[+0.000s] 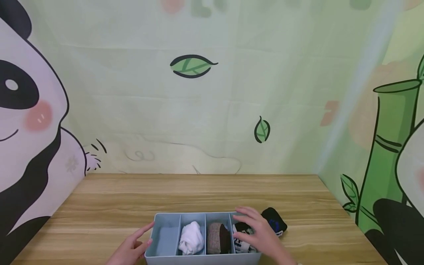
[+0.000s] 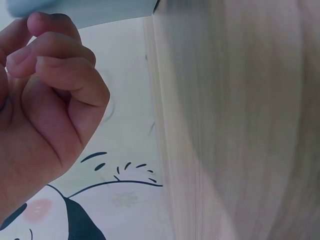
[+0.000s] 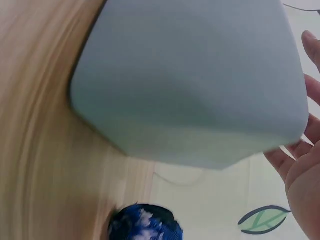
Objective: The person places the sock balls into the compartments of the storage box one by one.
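Note:
A blue-grey storage box (image 1: 202, 260) with compartments stands on the table. My left hand (image 1: 130, 246) is at its left end, with the extended index finger and thumb against the wall; its other fingers look bent in the left wrist view. Over the rightmost compartment, my right hand (image 1: 256, 230) spreads its fingers above a black-and-white rolled sock (image 1: 243, 246), partly hidden by them. I cannot tell whether they touch it. A white balled sock (image 1: 191, 238) and a brown-and-black rolled sock (image 1: 218, 238) fill the middle compartments; the leftmost one holds nothing.
Behind the right hand, a black rolled sock (image 1: 274, 220) with blue marks lies on the table (image 1: 109, 198) outside the box. A printed cloth backdrop (image 1: 281, 73) with pandas and leaves rises along the table's back and sides.

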Available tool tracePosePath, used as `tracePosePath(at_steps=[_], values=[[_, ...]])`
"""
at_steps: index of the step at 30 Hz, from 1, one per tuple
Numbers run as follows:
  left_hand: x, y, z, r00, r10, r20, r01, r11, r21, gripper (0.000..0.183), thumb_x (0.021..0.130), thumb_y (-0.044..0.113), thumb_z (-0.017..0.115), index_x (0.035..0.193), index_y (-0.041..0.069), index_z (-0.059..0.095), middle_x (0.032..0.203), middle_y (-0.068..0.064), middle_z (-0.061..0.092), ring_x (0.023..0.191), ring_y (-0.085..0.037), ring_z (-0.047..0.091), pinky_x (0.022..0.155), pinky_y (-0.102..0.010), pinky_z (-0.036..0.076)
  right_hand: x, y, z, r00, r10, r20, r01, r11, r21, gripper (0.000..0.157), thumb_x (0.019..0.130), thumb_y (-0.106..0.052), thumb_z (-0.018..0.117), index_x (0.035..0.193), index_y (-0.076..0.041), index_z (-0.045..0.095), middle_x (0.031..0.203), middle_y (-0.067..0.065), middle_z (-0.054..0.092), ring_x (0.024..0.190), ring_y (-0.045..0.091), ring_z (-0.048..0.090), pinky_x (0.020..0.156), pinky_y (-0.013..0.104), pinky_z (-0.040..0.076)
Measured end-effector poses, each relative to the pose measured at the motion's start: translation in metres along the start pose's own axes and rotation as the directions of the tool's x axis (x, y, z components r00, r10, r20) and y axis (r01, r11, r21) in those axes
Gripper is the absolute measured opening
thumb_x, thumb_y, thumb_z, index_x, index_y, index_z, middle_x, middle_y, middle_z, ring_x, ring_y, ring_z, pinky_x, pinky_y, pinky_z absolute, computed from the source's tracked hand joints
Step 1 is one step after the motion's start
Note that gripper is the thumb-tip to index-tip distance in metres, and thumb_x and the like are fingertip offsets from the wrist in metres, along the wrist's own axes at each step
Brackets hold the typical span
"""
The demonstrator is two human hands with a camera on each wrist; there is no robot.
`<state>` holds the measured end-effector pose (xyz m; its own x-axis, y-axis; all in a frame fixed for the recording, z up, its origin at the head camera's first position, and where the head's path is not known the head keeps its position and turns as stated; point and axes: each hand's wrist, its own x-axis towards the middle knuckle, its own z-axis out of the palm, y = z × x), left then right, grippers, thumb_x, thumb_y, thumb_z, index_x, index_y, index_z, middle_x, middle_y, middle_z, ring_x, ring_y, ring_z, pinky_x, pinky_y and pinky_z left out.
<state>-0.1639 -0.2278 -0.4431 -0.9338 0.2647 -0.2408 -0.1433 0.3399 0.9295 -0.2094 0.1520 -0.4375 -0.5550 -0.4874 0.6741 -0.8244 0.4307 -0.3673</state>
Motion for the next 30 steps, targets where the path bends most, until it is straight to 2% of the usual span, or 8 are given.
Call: tracePosePath(at_steps=[6, 11, 18, 22, 25, 30], values=[[-0.001, 0.0, 0.001, 1.0, 0.008, 0.0, -0.008, 1.0, 0.003, 0.066, 0.091, 0.026, 0.052, 0.139, -0.002, 0.016, 0.073, -0.008, 0.053, 0.068, -0.021, 0.053, 0.065, -0.033, 0.042, -0.006, 0.007, -0.004, 0.999, -0.025, -0.044, 0.024, 0.999, -0.043, 0.04, 0.068, -0.016, 0.077, 0.104, -0.004, 0.065, 0.116, 0.006, 0.055, 0.105, 0.025, 0.05, 0.082, 0.036, 0.043], [0.0, 0.0, 0.001, 1.0, 0.006, -0.004, -0.006, 1.0, -0.006, 0.066, 0.091, 0.027, 0.052, 0.139, -0.001, 0.017, 0.079, -0.009, 0.056, 0.073, -0.021, 0.055, 0.068, -0.035, 0.045, -0.01, 0.012, -0.011, 0.997, -0.042, -0.072, 0.039, 0.998, -0.044, 0.042, 0.065, -0.01, 0.079, 0.103, -0.003, 0.065, 0.114, 0.008, 0.056, 0.103, 0.028, 0.05, 0.081, 0.035, 0.043], [0.0, 0.001, 0.001, 0.999, -0.04, -0.019, 0.04, 0.999, -0.001, 0.068, 0.089, 0.029, 0.054, 0.14, 0.001, 0.019, 0.081, -0.011, 0.056, 0.074, -0.021, 0.055, 0.067, -0.033, 0.043, -0.021, 0.022, -0.02, 0.996, 0.066, -0.055, -0.067, 0.998, -0.018, 0.039, 0.067, -0.009, 0.078, 0.103, -0.004, 0.066, 0.115, 0.005, 0.055, 0.105, 0.024, 0.048, 0.085, 0.019, 0.038], [0.0, 0.001, 0.001, 0.999, -0.041, -0.016, 0.041, 0.999, 0.01, 0.069, 0.089, 0.03, 0.054, 0.14, 0.001, 0.019, 0.076, -0.009, 0.055, 0.07, -0.021, 0.054, 0.064, -0.031, 0.042, -0.026, 0.028, -0.025, 0.992, 0.11, -0.06, -0.113, 0.993, -0.046, 0.038, 0.066, -0.01, 0.078, 0.101, -0.006, 0.067, 0.114, 0.002, 0.056, 0.106, 0.023, 0.048, 0.087, 0.015, 0.034], [0.0, 0.0, 0.001, 0.999, -0.045, -0.016, 0.045, 0.999, 0.008, 0.069, 0.089, 0.03, 0.054, 0.14, 0.001, 0.018, 0.074, -0.01, 0.054, 0.069, -0.021, 0.053, 0.063, -0.031, 0.041, -0.029, 0.032, -0.028, 0.991, 0.11, -0.072, -0.116, 0.989, -0.086, 0.037, 0.064, -0.009, 0.079, 0.099, -0.006, 0.067, 0.112, 0.003, 0.057, 0.104, 0.024, 0.049, 0.089, 0.014, 0.031], [0.001, 0.0, 0.001, 0.998, -0.06, -0.017, 0.06, 0.998, -0.017, 0.07, 0.088, 0.031, 0.055, 0.14, 0.002, 0.017, 0.084, -0.012, 0.056, 0.074, -0.022, 0.055, 0.069, -0.034, 0.045, -0.033, 0.036, -0.033, 0.987, 0.127, -0.096, -0.139, 0.982, -0.129, 0.036, 0.063, -0.008, 0.079, 0.097, -0.006, 0.067, 0.109, 0.004, 0.058, 0.102, 0.025, 0.051, 0.088, 0.014, 0.031]])
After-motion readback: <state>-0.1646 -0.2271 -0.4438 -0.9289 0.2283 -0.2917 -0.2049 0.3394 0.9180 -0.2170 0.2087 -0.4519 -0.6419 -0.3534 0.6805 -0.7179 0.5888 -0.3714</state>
